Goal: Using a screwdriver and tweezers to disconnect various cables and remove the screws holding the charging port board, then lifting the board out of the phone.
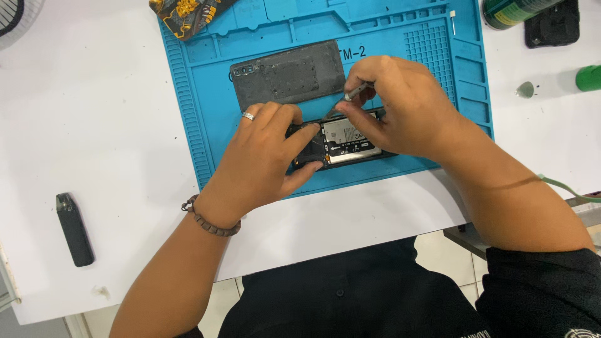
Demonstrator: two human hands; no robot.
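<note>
An opened phone with its battery and black inner parts showing lies on the near part of a blue work mat. My left hand, with a ring and a bead bracelet, grips the phone's left end between thumb and fingers. My right hand holds a thin metal tool, its tip pointing down at the phone's upper edge. The phone's removed grey back cover rests flat on the mat just behind the phone.
A small black device lies on the white table at the left. A patterned case sits at the mat's far left corner. A dark can, a black block, a green cap and a small grey piece are at the far right.
</note>
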